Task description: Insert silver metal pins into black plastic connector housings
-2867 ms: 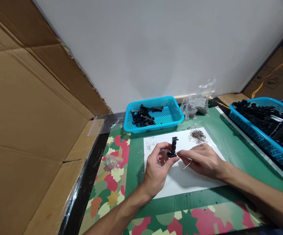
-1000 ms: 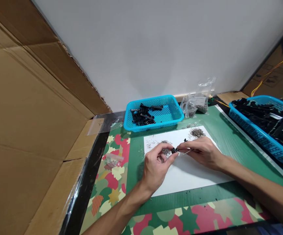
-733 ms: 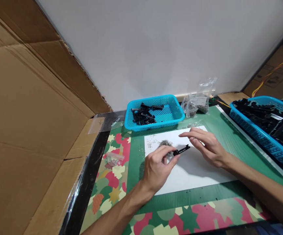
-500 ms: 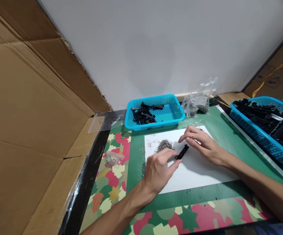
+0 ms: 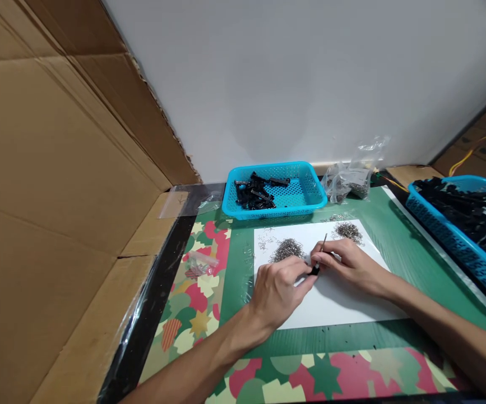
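Over a white sheet [image 5: 343, 306], my left hand [image 5: 278, 289] pinches a small black part [image 5: 314, 270] between thumb and fingers. My right hand [image 5: 347, 262] is closed beside it, meeting the part, with a thin metal piece [image 5: 324, 242] sticking up from its fingertips. Much of the black part is hidden by the fingers. One pile of small metal pieces [image 5: 288, 249] lies just beyond my left hand, and a second metal pile [image 5: 349, 232] lies beyond my right hand.
A blue basket [image 5: 274, 215] with several black parts stands at the back. Another blue basket [image 5: 448, 235], full of black parts, is at the right. Clear bags [image 5: 346, 182] stand between them. Cardboard [image 5: 78, 168] rises on the left, and a small plastic bag [image 5: 203, 262] lies nearby.
My right hand has closed on a thin metal piece and come to the black part, which now shows less. The view has shifted slightly, uncovering more of the right-hand metal pile.
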`<action>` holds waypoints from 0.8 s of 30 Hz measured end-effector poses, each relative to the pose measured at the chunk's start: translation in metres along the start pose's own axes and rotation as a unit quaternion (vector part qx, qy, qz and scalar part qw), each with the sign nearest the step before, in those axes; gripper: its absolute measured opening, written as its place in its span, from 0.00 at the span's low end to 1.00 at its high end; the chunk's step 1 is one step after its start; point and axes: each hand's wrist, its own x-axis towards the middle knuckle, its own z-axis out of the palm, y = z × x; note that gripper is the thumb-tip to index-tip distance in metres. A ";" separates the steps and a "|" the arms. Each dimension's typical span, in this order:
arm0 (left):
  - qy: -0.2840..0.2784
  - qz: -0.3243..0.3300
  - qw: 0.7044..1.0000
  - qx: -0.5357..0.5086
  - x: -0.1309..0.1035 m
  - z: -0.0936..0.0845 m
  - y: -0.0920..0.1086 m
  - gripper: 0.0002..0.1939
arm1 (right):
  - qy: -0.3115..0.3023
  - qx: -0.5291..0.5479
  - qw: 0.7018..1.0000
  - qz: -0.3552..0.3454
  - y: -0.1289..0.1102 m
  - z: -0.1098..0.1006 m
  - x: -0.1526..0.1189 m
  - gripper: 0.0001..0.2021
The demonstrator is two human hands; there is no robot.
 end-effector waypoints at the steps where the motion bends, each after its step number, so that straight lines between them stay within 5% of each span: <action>1: 0.001 0.003 1.000 0.002 0.000 0.000 0.000 0.03 | -0.001 -0.005 1.000 -0.001 0.000 0.000 0.000 0.19; 24: -0.010 -0.052 0.998 -0.035 0.000 0.003 0.005 0.03 | 0.056 -0.059 0.992 -0.101 0.008 0.011 -0.005 0.13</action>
